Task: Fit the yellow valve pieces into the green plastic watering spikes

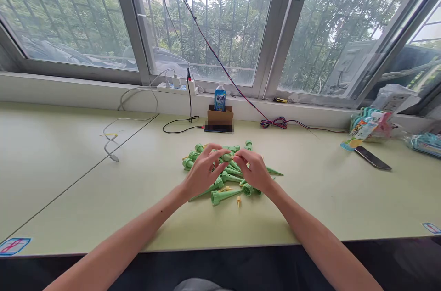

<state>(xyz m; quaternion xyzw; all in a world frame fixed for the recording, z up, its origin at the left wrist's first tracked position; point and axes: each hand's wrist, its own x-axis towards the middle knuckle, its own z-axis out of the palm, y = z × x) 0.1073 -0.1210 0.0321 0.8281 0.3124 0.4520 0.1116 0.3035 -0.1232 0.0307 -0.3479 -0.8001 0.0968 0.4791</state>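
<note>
My left hand (206, 167) grips a green plastic watering spike (226, 157) between thumb and fingers, its round end turned toward my right hand. Thumb and fingertips of my right hand (254, 169) pinch a small yellow tip (233, 157) right against that end. Whether the tip sits inside the spike or only touches it, I cannot tell. Both hands are above a loose pile of green spikes (225, 196) with ribbed collars and long points. A small yellow nozzle (239, 201) lies at the front of the pile, with several more among the spikes.
Behind the pile are a dark flat device (217, 129), a small cardboard box (220, 115) and a blue-labelled bottle (219, 97). Cables (275, 122) run along the window wall. A white cable (112, 148) lies left; a phone (372, 158) and a packet (360, 132) lie right.
</note>
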